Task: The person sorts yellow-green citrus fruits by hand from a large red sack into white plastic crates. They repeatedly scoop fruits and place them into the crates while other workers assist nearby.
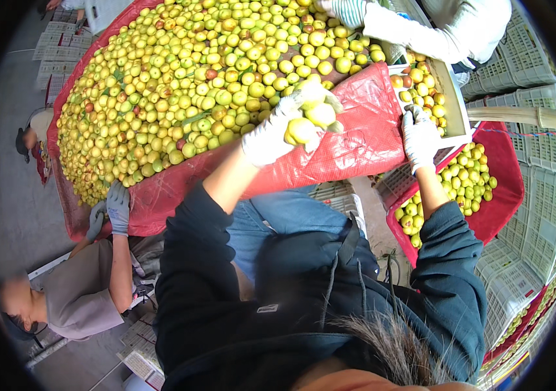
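My left hand [270, 132], in a whitish glove, holds several yellow-green jujubes [321, 115] above the near edge of the heap. Below it lies a red woven plastic sheet [341, 141], which borders the large pile of jujubes [180, 93]. My right hand [420, 139], gloved too, is at the left side of a white tray [456, 105], where the red sheet ends. Its fingers point away from me, and whether they grip the edge is hidden. Browner jujubes [417, 83] lie in that tray.
At right, a red-lined container [495, 183] holds more jujubes below the tray. Stacked pale plastic crates [527, 205] line the right side. A co-worker's gloved hand [349, 10] reaches in at the top; another co-worker's gloved hands [111, 207] touch the pile's left edge.
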`<state>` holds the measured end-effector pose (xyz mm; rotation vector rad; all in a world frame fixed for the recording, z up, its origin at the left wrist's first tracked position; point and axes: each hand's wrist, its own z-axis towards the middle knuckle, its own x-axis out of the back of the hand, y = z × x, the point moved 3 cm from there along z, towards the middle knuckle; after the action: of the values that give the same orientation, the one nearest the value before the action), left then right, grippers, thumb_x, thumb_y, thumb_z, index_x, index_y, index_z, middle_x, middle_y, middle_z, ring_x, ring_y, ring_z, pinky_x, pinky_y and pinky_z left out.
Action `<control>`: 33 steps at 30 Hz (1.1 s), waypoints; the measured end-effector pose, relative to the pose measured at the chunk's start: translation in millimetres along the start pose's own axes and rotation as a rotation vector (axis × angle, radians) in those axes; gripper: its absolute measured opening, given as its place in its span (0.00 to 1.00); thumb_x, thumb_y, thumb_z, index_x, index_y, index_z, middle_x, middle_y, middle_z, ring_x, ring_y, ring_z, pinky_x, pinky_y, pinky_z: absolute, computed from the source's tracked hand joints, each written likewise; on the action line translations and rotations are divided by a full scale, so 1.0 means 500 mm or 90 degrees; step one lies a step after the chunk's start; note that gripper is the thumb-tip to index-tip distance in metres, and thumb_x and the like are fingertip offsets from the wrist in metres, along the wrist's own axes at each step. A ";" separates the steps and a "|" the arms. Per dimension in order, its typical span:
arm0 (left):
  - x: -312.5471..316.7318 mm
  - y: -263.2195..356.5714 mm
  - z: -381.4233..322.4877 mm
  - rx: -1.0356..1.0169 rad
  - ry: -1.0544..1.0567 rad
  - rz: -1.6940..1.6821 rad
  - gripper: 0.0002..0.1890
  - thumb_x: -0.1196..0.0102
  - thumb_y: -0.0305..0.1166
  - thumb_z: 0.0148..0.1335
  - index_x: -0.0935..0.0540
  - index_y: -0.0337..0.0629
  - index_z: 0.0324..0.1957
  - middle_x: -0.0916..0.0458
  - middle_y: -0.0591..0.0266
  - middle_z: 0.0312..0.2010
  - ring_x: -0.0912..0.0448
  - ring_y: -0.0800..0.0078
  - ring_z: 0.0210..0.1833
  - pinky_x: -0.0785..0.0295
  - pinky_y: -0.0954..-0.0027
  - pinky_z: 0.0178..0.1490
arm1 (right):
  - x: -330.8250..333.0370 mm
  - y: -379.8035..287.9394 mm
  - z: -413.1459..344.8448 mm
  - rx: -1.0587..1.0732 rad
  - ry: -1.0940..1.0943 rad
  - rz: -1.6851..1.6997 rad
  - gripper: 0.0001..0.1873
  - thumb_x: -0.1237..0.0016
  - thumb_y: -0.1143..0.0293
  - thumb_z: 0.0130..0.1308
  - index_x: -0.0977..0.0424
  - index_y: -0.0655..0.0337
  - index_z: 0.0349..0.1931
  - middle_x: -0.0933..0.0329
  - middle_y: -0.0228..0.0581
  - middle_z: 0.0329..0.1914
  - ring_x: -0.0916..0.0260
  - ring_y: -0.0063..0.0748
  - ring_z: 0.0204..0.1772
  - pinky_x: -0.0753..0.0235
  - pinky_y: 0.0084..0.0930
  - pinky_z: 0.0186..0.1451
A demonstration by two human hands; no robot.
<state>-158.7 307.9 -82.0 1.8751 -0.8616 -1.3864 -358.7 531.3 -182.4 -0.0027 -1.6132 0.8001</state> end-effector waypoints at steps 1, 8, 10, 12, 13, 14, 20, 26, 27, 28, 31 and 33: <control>-0.012 -0.016 -0.002 0.021 -0.026 -0.112 0.34 0.52 0.62 0.71 0.24 0.37 0.55 0.19 0.48 0.52 0.16 0.57 0.49 0.19 0.72 0.34 | 0.001 0.003 0.001 -0.002 -0.005 -0.005 0.15 0.55 0.57 0.72 0.18 0.53 0.47 0.16 0.48 0.43 0.18 0.51 0.46 0.21 0.43 0.52; -0.182 -0.279 -0.041 0.279 -0.151 -0.276 0.23 0.46 0.52 0.71 0.22 0.41 0.49 0.18 0.47 0.45 0.17 0.65 0.33 0.20 0.69 0.31 | 0.010 -0.008 -0.003 0.009 -0.003 -0.023 0.15 0.55 0.57 0.72 0.19 0.54 0.45 0.16 0.47 0.43 0.19 0.51 0.47 0.22 0.44 0.53; -0.233 -0.501 -0.091 0.501 -0.012 -0.532 0.21 0.51 0.53 0.75 0.22 0.46 0.51 0.17 0.53 0.43 0.19 0.72 0.31 0.23 0.72 0.28 | 0.012 -0.019 -0.002 -0.012 -0.018 -0.020 0.15 0.55 0.57 0.72 0.18 0.53 0.45 0.16 0.48 0.43 0.18 0.51 0.46 0.22 0.44 0.53; -0.320 -0.579 -0.074 0.590 -0.073 -0.482 0.22 0.51 0.57 0.74 0.23 0.53 0.55 0.16 0.60 0.43 0.18 0.72 0.33 0.20 0.70 0.32 | 0.014 -0.012 -0.005 0.001 -0.005 -0.011 0.14 0.54 0.58 0.72 0.19 0.53 0.44 0.16 0.48 0.42 0.18 0.51 0.46 0.22 0.43 0.52; -0.363 -0.643 -0.063 0.624 -0.073 -0.467 0.23 0.50 0.60 0.73 0.24 0.57 0.57 0.16 0.64 0.43 0.17 0.71 0.35 0.19 0.67 0.36 | 0.015 -0.012 -0.006 0.005 0.000 -0.018 0.13 0.54 0.58 0.72 0.19 0.53 0.44 0.16 0.48 0.42 0.18 0.51 0.46 0.22 0.43 0.51; -0.387 -0.737 -0.042 0.637 -0.011 -0.469 0.25 0.47 0.63 0.70 0.25 0.62 0.60 0.16 0.69 0.43 0.15 0.68 0.39 0.16 0.60 0.41 | 0.014 -0.024 -0.004 0.017 0.003 -0.024 0.13 0.54 0.58 0.72 0.19 0.53 0.44 0.16 0.48 0.42 0.18 0.51 0.46 0.22 0.43 0.51; -0.438 -0.702 0.044 0.618 0.128 -0.268 0.37 0.46 0.56 0.72 0.44 0.64 0.77 0.41 0.64 0.77 0.40 0.55 0.77 0.29 0.34 0.65 | 0.008 -0.007 -0.010 0.022 0.011 0.001 0.13 0.52 0.60 0.72 0.19 0.56 0.47 0.16 0.50 0.43 0.19 0.52 0.46 0.22 0.43 0.52; -0.396 -0.765 0.073 0.441 0.119 -0.179 0.34 0.38 0.40 0.69 0.38 0.58 0.73 0.28 0.60 0.64 0.28 0.54 0.63 0.26 0.45 0.62 | 0.006 -0.019 0.001 0.038 -0.016 -0.035 0.13 0.54 0.60 0.74 0.20 0.55 0.48 0.16 0.50 0.44 0.19 0.54 0.47 0.23 0.44 0.52; -0.394 -0.759 0.067 0.426 0.081 -0.178 0.35 0.39 0.40 0.70 0.39 0.55 0.74 0.25 0.58 0.60 0.25 0.56 0.58 0.24 0.51 0.60 | 0.000 -0.017 0.003 0.051 -0.013 -0.019 0.13 0.55 0.60 0.74 0.20 0.55 0.48 0.16 0.50 0.45 0.19 0.54 0.47 0.23 0.44 0.51; -0.386 -0.753 0.060 0.409 0.043 -0.178 0.35 0.41 0.41 0.71 0.39 0.53 0.76 0.21 0.57 0.57 0.22 0.59 0.54 0.21 0.57 0.58 | -0.007 -0.018 0.000 0.057 -0.003 -0.017 0.13 0.55 0.60 0.74 0.20 0.55 0.48 0.16 0.50 0.45 0.19 0.54 0.46 0.23 0.45 0.51; -0.346 -0.432 -0.014 0.421 -0.211 0.121 0.35 0.44 0.42 0.73 0.37 0.38 0.75 0.21 0.52 0.59 0.18 0.70 0.47 0.19 0.66 0.52 | 0.005 0.002 -0.004 0.038 0.003 -0.020 0.14 0.55 0.60 0.74 0.20 0.56 0.48 0.16 0.50 0.44 0.19 0.54 0.46 0.23 0.45 0.52; -0.265 -0.266 -0.050 0.305 -0.289 0.143 0.33 0.46 0.45 0.75 0.34 0.37 0.74 0.22 0.50 0.63 0.19 0.67 0.54 0.24 0.60 0.63 | 0.008 0.001 -0.006 0.042 0.007 -0.029 0.13 0.55 0.60 0.74 0.20 0.56 0.48 0.16 0.50 0.44 0.19 0.54 0.46 0.23 0.45 0.52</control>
<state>-147.4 494.9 -111.5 1.7331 -1.7025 -1.5848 -357.3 534.9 -179.0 0.0765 -1.5700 0.8159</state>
